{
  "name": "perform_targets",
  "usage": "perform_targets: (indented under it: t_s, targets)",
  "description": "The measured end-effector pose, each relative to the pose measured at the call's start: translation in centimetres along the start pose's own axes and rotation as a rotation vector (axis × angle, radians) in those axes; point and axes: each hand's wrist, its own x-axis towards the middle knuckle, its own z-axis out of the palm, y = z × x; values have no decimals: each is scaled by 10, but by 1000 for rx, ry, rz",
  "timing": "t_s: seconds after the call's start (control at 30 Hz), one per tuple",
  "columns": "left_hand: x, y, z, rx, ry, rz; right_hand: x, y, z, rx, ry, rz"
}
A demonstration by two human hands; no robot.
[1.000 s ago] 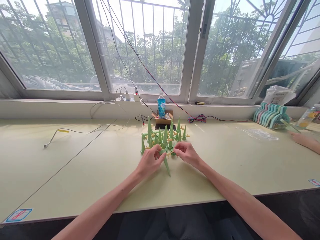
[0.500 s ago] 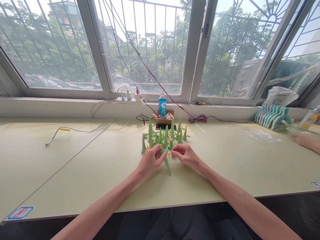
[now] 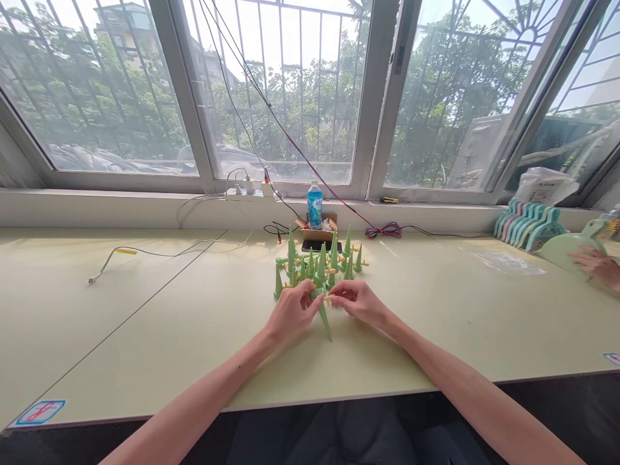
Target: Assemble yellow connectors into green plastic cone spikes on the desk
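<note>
My left hand [image 3: 294, 310] is closed around the wide end of a green plant watering spike [image 3: 325, 321], whose pointed tip slants down toward the front of the table. Fingertips of my right hand [image 3: 357, 299] pinch the small yellow valve [image 3: 329, 298] at the side of that spike. Just beyond both hands stands a cluster of similar green spikes [image 3: 320, 265], mostly points up, several with yellow valves sticking out. My fingers partly cover the held spike's collar.
Behind the cluster are a dark phone [image 3: 310, 245], a small cardboard box [image 3: 317, 235] and a blue bottle [image 3: 314, 206]. Cables [image 3: 387, 230] run along the back. At right, another person's hand [image 3: 598, 263] touches a pale green rounded object [image 3: 564, 250] near a row of hangers [image 3: 526, 225].
My right fingers have shifted slightly left, closer to the spike at the yellow valve. My left hand stays put. At far right, the other person's pale green object has swung into view.
</note>
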Motion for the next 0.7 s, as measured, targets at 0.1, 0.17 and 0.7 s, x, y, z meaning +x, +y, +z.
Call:
perform_targets:
  t_s: [0.1,0.17,0.7]
  targets:
    - [0,1,-1,-1,9,2,0,1,0,4,-2,9]
    - [1,2,-1,-4,15,4,0,1,1,1,3,14]
    - [1,3,-1,-32,15,28,0,-1,3,-146,11,11]
